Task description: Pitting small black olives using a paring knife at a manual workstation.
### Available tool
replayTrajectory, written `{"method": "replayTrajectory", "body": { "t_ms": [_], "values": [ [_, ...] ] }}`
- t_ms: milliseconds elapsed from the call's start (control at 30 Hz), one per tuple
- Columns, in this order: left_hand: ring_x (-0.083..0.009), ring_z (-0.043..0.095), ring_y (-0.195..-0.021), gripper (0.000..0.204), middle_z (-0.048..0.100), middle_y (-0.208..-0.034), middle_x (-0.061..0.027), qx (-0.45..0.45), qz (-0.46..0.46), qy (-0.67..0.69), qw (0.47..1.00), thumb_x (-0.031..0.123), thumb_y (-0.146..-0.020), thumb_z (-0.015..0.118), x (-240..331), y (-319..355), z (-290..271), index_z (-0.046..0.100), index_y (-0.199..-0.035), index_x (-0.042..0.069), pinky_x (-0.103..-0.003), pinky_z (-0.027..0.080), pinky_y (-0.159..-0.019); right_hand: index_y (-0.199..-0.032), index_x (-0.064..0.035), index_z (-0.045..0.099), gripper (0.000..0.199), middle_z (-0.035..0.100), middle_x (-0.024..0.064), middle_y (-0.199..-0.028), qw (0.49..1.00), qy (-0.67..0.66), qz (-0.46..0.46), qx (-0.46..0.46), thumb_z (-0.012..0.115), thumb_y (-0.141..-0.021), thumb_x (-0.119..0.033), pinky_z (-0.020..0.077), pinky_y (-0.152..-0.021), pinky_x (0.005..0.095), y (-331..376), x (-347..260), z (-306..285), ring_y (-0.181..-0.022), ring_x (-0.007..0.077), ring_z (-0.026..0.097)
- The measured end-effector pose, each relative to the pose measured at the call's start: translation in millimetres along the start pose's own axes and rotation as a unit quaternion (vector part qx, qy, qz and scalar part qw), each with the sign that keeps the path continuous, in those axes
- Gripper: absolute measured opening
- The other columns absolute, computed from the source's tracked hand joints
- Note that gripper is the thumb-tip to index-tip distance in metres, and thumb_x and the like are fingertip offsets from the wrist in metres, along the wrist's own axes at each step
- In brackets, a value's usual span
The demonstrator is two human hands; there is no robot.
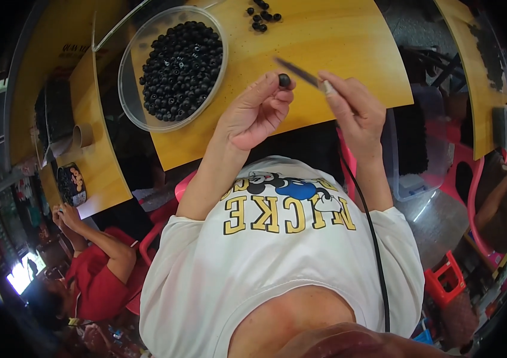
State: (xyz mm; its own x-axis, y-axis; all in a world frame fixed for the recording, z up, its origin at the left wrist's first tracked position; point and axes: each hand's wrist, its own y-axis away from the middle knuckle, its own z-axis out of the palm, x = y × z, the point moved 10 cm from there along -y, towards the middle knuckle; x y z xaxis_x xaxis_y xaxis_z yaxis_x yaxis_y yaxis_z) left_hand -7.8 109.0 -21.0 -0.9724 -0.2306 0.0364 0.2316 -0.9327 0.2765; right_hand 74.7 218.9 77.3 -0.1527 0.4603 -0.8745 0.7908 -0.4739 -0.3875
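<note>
Between the thumb and finger of my left hand is a round black bead, raised over the near edge of the table. My right hand is closed round a slim dark tool like a small knife or file, its tip pointing up and left past the bead. Tool and bead are apart. Left of my hands stands a round clear plastic tub full of black beads, some with visible holes. Several loose black beads lie farther back on the table.
The yellow wooden table ends just before my body. A black cable hangs down my front. At the left, a person in red works at another table; a clear plastic bin and a red stool stand to the right.
</note>
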Motion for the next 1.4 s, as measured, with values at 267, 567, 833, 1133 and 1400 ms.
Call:
{"method": "replayTrajectory", "body": {
  "t_ms": [267, 567, 833, 1133, 1400],
  "values": [
    [-0.0088, 0.059, -0.072, 0.020, 0.064, -0.093, -0.0095, 0.126, 0.105, -0.098, 0.982, 0.015, -0.091, 0.067, 13.2, 7.8, -11.0, 0.059, -0.105, 0.002, -0.016, 0.053, -0.061, -0.111, -0.0046, 0.070, 0.038, 0.061, 0.0075, -0.070, 0.967, 0.173, -0.184, -0.020, 0.078, -0.076, -0.017, 0.0430, -0.049, 0.0285, 9.5, -33.2, 17.9, -0.056, 0.0187, 0.057],
    [-0.0099, 0.059, -0.073, 0.019, 0.065, -0.096, -0.0101, 0.079, 0.075, -0.009, 0.994, 0.011, -0.092, 0.065, 6.1, 10.5, -10.8, 0.061, -0.107, 0.001, -0.017, 0.052, -0.059, -0.112, -0.0058, 0.070, 0.039, 0.062, 0.0066, -0.071, 0.957, 0.203, -0.207, -0.010, 0.078, -0.075, -0.018, 0.0441, -0.050, 0.0288, 11.3, -32.6, 23.7, -0.057, 0.0186, 0.058],
    [-0.0111, 0.060, -0.078, 0.015, 0.066, -0.094, -0.0082, 0.077, 0.045, 0.030, 0.996, 0.010, -0.092, 0.064, 0.8, 9.9, -12.9, 0.062, -0.105, 0.001, -0.018, 0.048, -0.057, -0.112, -0.0072, 0.070, 0.038, 0.062, 0.0065, -0.072, 0.956, 0.215, -0.199, -0.018, 0.078, -0.076, -0.018, 0.0445, -0.051, 0.0289, 12.4, -29.4, 25.5, -0.058, 0.0188, 0.059],
    [-0.0125, 0.057, -0.075, 0.015, 0.065, -0.093, -0.0091, 0.118, 0.042, 0.055, 0.991, 0.009, -0.092, 0.064, -1.4, 9.5, -21.5, 0.061, -0.102, -0.001, -0.018, 0.047, -0.056, -0.111, -0.0071, 0.071, 0.037, 0.062, 0.0064, -0.071, 0.955, 0.220, -0.197, -0.007, 0.077, -0.077, -0.020, 0.0448, -0.051, 0.0289, 13.9, -21.1, 22.6, -0.058, 0.0191, 0.058],
    [-0.0111, 0.051, -0.072, 0.014, 0.057, -0.091, -0.0112, 0.065, 0.028, 0.077, 0.994, 0.009, -0.093, 0.063, 1.0, 15.1, -9.1, 0.059, -0.097, -0.004, -0.018, 0.046, -0.057, -0.113, -0.0039, 0.070, 0.024, 0.060, 0.0073, -0.073, 0.957, 0.280, -0.053, 0.051, 0.067, -0.091, -0.014, 0.0426, -0.054, 0.0272, 7.5, 36.6, -18.3, -0.059, 0.0150, 0.055]
  ]
}}
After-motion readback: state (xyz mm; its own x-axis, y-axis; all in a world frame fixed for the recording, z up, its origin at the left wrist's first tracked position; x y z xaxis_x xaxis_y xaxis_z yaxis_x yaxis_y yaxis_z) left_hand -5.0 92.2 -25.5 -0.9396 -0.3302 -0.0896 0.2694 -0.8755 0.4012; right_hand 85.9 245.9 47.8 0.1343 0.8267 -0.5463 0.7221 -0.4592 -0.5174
